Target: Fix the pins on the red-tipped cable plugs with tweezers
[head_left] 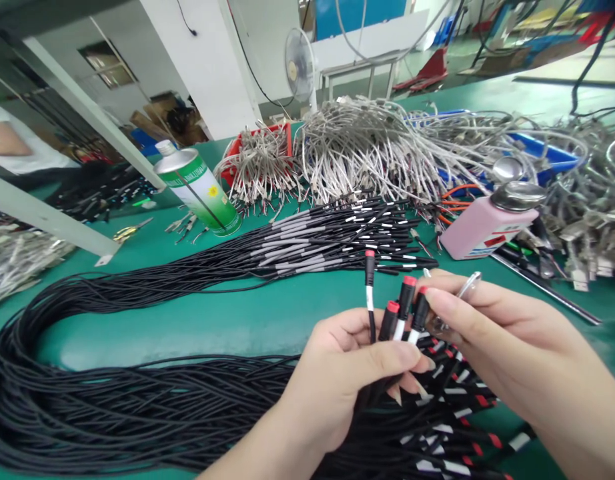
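Note:
My left hand [345, 370] is closed round several black cables, whose connectors stand up above the thumb. One black connector [369, 270] with a red end leans apart from the others. Further right, the thumb of my right hand [507, 333] presses near the red end of another connector [419, 313], fingers curled behind it. A shiny metal loop [470, 285] shows at the right fingers; what it belongs to is hidden. Beneath both hands lies the bundle of black cables [152, 400], with red-tipped, white-banded ends on the right.
Behind the hands, the bundle's other ends have grey sleeves [297, 243]. A green-and-white can [200, 190], a pink bottle [490, 223] and a metal rod [547, 287] are on the green table [187, 327]. White cables [367, 147] pile behind, around red [289, 140] and blue bins [552, 157].

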A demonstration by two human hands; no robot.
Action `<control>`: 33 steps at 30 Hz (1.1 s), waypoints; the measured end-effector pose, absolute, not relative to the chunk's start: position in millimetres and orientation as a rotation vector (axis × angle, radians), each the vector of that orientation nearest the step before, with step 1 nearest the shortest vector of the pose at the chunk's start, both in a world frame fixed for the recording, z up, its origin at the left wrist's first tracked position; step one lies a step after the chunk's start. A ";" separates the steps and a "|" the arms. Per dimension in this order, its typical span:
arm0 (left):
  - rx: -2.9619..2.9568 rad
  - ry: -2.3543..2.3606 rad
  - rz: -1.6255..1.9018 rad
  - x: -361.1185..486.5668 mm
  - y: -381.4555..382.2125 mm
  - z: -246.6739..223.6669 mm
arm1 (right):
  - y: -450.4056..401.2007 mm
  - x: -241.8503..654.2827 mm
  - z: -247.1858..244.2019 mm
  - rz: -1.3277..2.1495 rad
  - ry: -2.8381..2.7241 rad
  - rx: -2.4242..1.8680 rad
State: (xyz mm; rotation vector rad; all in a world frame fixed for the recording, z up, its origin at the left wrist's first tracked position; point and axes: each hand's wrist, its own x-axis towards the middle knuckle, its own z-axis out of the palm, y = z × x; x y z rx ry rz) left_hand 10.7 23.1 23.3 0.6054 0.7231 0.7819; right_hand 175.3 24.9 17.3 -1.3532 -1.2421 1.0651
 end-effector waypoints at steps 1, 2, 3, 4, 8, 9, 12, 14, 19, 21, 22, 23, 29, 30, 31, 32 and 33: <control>0.603 0.718 0.778 10.7 23.0 23.4 | 23.8 175.1 17.7 1.116 -1.244 -1.335; 0.605 0.717 0.777 10.7 22.8 23.6 | 22.9 174.9 17.8 1.148 -1.240 -1.324; 0.607 0.718 0.782 10.9 22.7 23.7 | 22.0 174.7 17.7 1.166 -1.231 -1.326; 0.607 0.726 0.790 11.2 22.7 23.9 | 21.3 174.5 17.5 1.149 -1.215 -1.337; 0.602 0.754 0.844 11.9 23.8 25.4 | 19.2 174.1 17.6 1.075 -1.120 -1.365; 0.600 0.752 0.859 11.9 24.1 26.0 | 18.5 174.4 17.9 1.049 -1.098 -1.371; 0.573 0.729 0.896 11.2 24.4 27.8 | 14.7 175.4 19.5 0.907 -1.069 -1.376; 0.549 0.709 0.912 10.7 24.1 28.6 | 10.6 173.7 21.3 0.801 -1.156 -1.361; 0.532 0.679 0.947 10.0 24.1 29.4 | -0.4 155.3 30.2 0.633 -1.122 -1.319; 0.531 0.659 0.956 9.7 24.5 29.8 | -3.6 150.1 32.2 0.638 -1.133 -1.273; 0.530 0.652 0.961 9.5 24.6 29.9 | -4.7 149.6 32.3 0.649 -1.148 -1.268; 0.528 0.647 0.964 9.3 24.7 30.0 | -5.6 150.3 31.8 0.669 -1.163 -1.286; 0.512 0.656 0.970 8.5 24.0 28.5 | -6.9 159.5 27.4 0.711 -1.185 -1.343; 0.510 0.657 0.971 8.5 23.8 28.2 | -6.7 159.2 27.4 0.707 -1.192 -1.335; 0.510 0.655 0.973 8.5 23.6 27.9 | -6.3 158.2 27.6 0.704 -1.200 -1.337; 0.511 0.652 0.977 8.6 23.5 27.7 | -5.8 156.8 27.8 0.700 -1.209 -1.347; 0.515 0.651 0.979 8.7 23.3 27.7 | -5.3 155.3 28.0 0.699 -1.221 -1.357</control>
